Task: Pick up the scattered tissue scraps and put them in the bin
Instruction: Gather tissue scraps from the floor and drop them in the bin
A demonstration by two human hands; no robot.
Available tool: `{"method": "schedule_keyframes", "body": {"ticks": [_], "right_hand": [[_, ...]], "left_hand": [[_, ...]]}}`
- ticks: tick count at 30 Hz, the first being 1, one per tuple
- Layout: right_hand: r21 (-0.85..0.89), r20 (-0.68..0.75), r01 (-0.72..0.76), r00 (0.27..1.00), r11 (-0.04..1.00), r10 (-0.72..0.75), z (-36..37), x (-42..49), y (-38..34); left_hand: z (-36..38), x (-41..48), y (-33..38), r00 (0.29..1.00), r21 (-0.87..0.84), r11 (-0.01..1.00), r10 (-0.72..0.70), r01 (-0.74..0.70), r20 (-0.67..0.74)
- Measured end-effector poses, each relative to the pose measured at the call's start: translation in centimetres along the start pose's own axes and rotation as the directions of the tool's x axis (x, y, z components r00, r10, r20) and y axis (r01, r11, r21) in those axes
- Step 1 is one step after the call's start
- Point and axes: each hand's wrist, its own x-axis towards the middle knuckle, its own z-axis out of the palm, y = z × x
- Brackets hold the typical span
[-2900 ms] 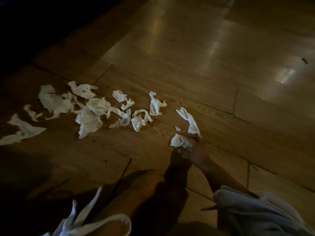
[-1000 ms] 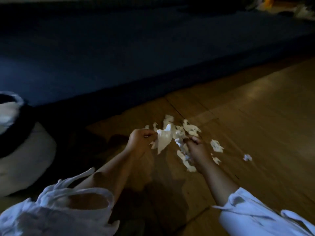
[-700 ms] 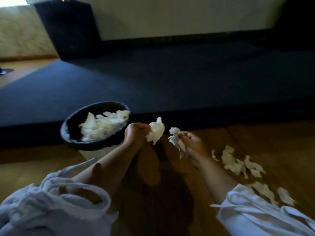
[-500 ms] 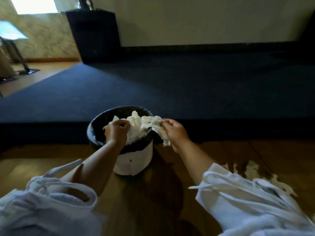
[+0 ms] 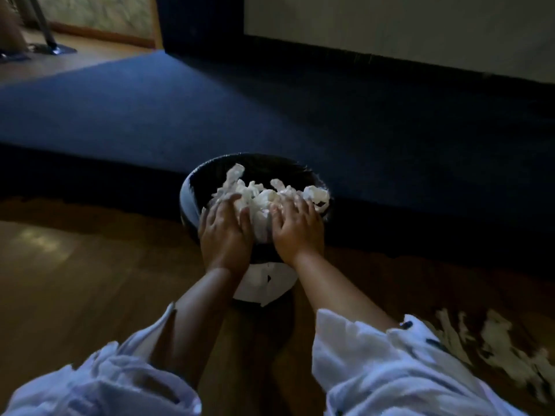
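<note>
Blue carpet (image 5: 270,109) behind black bin (image 5: 189,199), tissue scraps (image 5: 258,196) under left hand (image 5: 225,232), right hand (image 5: 297,229)

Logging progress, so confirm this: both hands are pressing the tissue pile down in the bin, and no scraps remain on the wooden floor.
Wrong on the floor: the head view shows white tissue scraps lying on the wooden floor at lower right. The rest holds: left hand and right hand press flat on the tissue pile in the bin.
</note>
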Motion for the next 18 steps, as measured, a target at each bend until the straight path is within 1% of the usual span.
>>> {"method": "schedule_keyframes", "body": {"ticks": [4,8,11,13,16,18], "right_hand": [[-0.015,-0.012,0.012,1.0,1.0,-0.013,0.1,0.2,0.1],[-0.035,-0.132,0.03,0.991,0.999,-0.034,0.5,-0.1,0.0],[-0.057,-0.158,0.047,0.986,0.997,-0.055,0.5,0.1,0.2],[-0.071,-0.114,0.043,0.992,0.997,-0.05,0.3,0.0,0.1],[-0.065,0.015,0.03,0.999,0.997,-0.029,-0.2,0.0,-0.2],[0.024,0.127,0.028,0.991,0.999,-0.031,-1.3,0.2,0.1]], "left_hand": [[0.3,0.3,-0.1,0.999,0.047,0.999,0.003,-0.005,0.036],[0.4,0.2,0.0,0.996,0.151,0.989,-0.004,-0.009,0.09],[0.5,0.2,0.1,0.994,0.214,0.976,0.018,-0.041,0.111],[0.4,0.1,0.1,0.991,0.236,0.971,0.014,-0.046,0.135],[-0.1,0.2,0.4,0.978,0.281,0.959,-0.027,-0.033,0.206],[-0.5,0.5,0.8,0.956,0.301,0.952,-0.042,-0.049,0.29]]}}
